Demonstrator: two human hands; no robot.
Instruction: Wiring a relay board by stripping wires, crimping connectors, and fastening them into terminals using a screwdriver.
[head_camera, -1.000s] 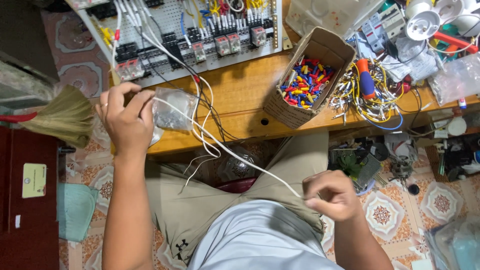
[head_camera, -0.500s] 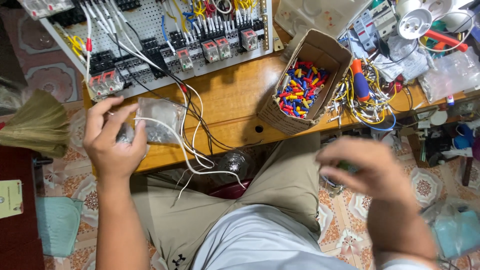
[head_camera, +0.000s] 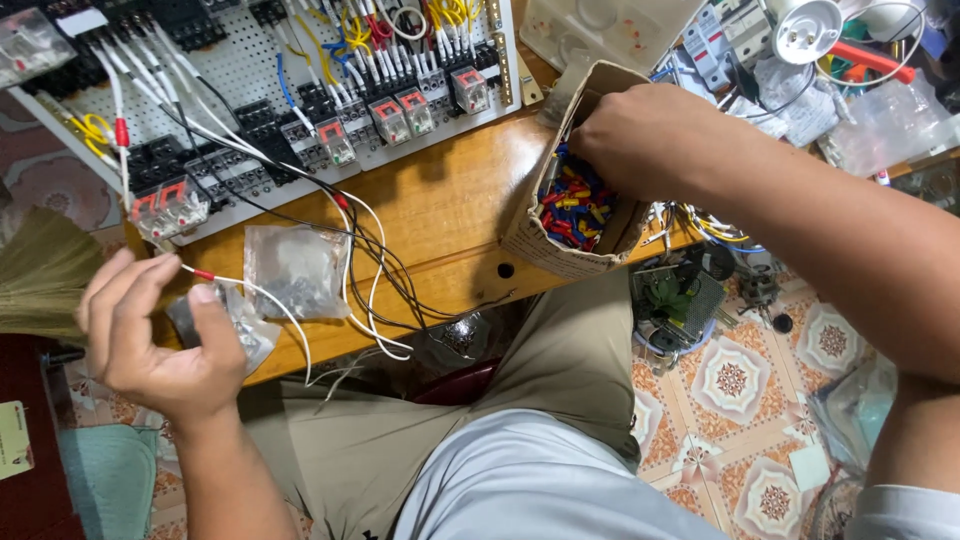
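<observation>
The left hand (head_camera: 165, 345) pinches a small clear plastic bag (head_camera: 235, 325) and a white wire (head_camera: 280, 310) at the wooden counter (head_camera: 440, 215) edge; further right, the right hand (head_camera: 640, 140) reaches, fingers curled, into the cardboard box (head_camera: 560, 245) of coloured connectors (head_camera: 575, 205); its grip is hidden

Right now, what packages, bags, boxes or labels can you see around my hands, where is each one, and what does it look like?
Cardboard box: bench's front edge, open, brown, full of coloured connectors; right hand reaches inside.
Clear bag: flat on the bench, near white wires, small dark parts inside.
Small bag: clear, crumpled, in the left hand.
Card: far left edge, pale green, rectangular.
</observation>
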